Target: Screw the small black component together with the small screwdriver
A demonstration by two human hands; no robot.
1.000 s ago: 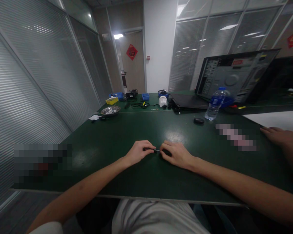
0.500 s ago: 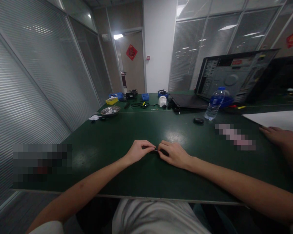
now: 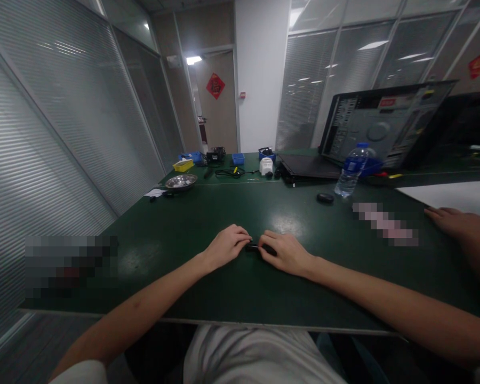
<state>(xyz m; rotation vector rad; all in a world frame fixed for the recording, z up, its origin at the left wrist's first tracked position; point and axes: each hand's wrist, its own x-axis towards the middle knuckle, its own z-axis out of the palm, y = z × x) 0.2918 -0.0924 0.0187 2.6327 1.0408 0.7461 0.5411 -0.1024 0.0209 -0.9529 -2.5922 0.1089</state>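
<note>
My right hand (image 3: pixel 283 249) rests on the dark green table (image 3: pixel 176 234), its fingers curled over a small black object (image 3: pixel 269 249). A dark end with a pale shiny edge shows at the left of that object; its kind is too small to make out. Just left of it is my left hand (image 3: pixel 229 244), thumb and fingertips pressed together in a pinch. Whatever sits between those fingertips is hidden. The two hands are close but apart, near the middle of the table.
A black computer mouse (image 3: pixel 325 198) and a water bottle (image 3: pixel 347 173) stand to the right, before an open computer case (image 3: pixel 378 128). Another person's hand (image 3: pixel 450 217) lies by white paper (image 3: pixel 460 194). A metal dish (image 3: pixel 181 182) and a yellow tray (image 3: pixel 183 166) are far left.
My left hand has shifted slightly left and up, its fingers now bunched closer together. More of the black object's left end shows. My right hand has stayed in place.
</note>
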